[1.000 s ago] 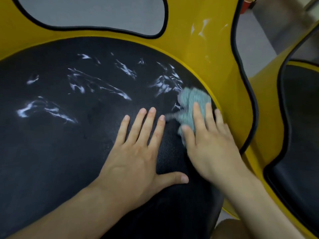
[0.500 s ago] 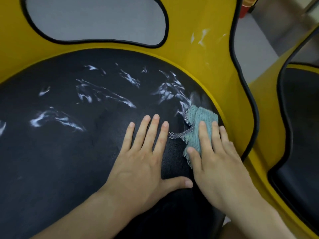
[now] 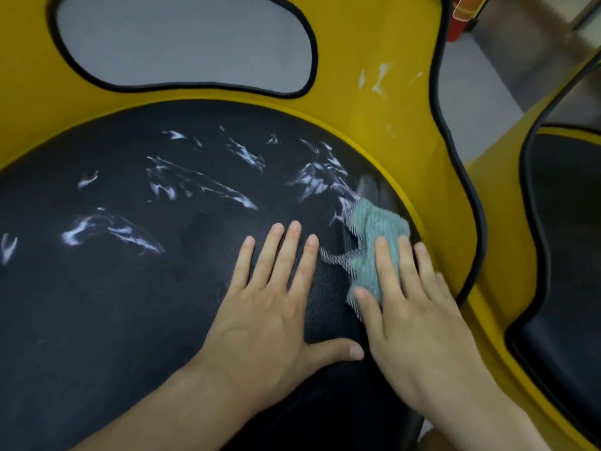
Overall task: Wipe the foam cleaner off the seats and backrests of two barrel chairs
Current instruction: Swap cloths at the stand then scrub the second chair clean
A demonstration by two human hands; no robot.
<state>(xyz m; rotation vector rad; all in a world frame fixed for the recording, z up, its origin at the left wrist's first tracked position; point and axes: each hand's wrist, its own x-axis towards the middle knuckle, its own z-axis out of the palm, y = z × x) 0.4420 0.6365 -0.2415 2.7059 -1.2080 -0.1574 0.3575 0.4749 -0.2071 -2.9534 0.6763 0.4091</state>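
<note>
The black, pebble-textured round seat [image 3: 97, 320] of the yellow moulded barrel chair fills the left and middle of the view. White streaks of foam cleaner [image 3: 107, 229] lie across its far half: a small dab at the left edge, a long smear further in, thinner lines in the middle [image 3: 201, 187], and a denser patch toward the right [image 3: 318, 177]. The near half of the seat shows no foam.

Behind the seat rises the yellow backrest [image 3: 374, 131], pierced by a rounded oval opening [image 3: 182, 40] edged with black rubber trim.

The left hand [image 3: 270, 314] lies palm down on the seat, right of centre, its fingers [image 3: 276, 252] straight and close together, the thumb spread out to the right; it holds nothing. Just beside it, the crumpled teal ribbed cloth [image 3: 374, 232] sits on the seat's right edge, at the tail of the dense foam patch and close against the backrest. The right hand [image 3: 419, 320] presses down on the cloth with flat, slightly spread fingers [image 3: 385, 268], the thumb on the cloth's near edge.

Higher on the backrest's right side are a few more white foam smears [image 3: 379, 79]. Past its black-trimmed edge [image 3: 455, 151], grey floor [image 3: 471, 92] shows, with a red object [image 3: 461, 21] at the top. At far right stands the second yellow barrel chair [image 3: 497, 196] with its own black seat [image 3: 566, 255], only partly in view.
</note>
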